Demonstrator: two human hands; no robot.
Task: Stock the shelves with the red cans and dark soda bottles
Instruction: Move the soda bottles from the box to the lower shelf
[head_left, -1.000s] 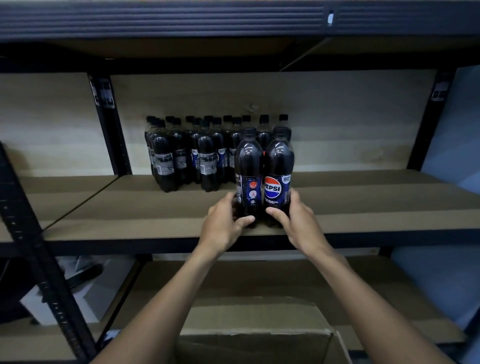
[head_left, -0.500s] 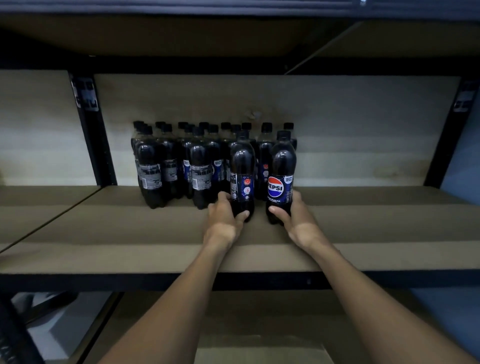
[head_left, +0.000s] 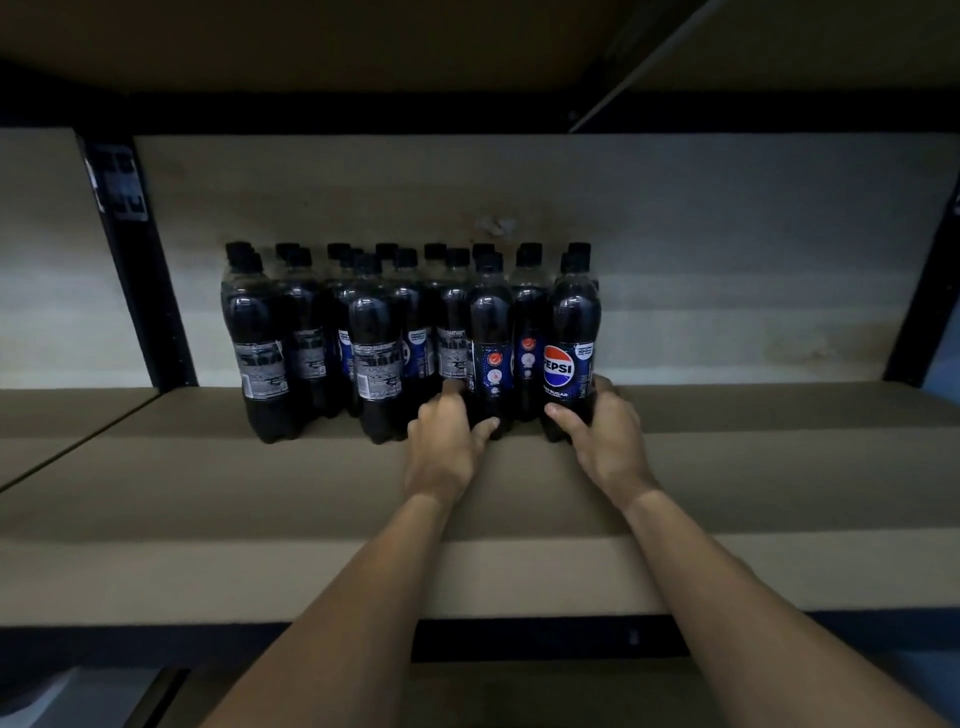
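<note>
Head view looks down on the brown shelf board (head_left: 260, 493), where I have one dark Pepsi bottle in each hand. The left hand (head_left: 447, 452) wraps low around the side-label bottle (head_left: 491, 332). Its thumb (head_left: 485, 427) lies across the front near the base, and the other fingers curl behind the bottle, mostly out of sight. The right hand (head_left: 608, 447) grips the logo bottle (head_left: 571, 332) in the same low way, with the thumb in front and the fingers around the right side.

Both bottles are upright, and I judge that their bases are on the board. They are at the right end of the bottle block (head_left: 311, 332), which is packed in rows against the back panel (head_left: 727, 260). The side-label bottle is touching the front row or very near it; the logo bottle is just beside it.

I think the low grip is chosen so the bottles can slide without tipping. The place seems chosen to extend the front rows to the right and keep the block tight. No red cans are visible here.
</note>
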